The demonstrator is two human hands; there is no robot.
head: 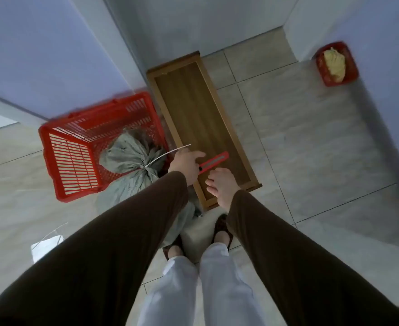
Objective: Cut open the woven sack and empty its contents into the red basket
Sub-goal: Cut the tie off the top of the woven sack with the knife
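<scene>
Red cutter (213, 162) rests in our left hand (186, 164); right hand (221, 185) loose. Sack (132, 158) is not cut yet.

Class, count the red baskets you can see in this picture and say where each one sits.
2. A large red basket stands on the floor at left, beside the tied woven sack. A small red basket sits far right against the wall, holding something yellowish. Others may lie outside the view.
</scene>
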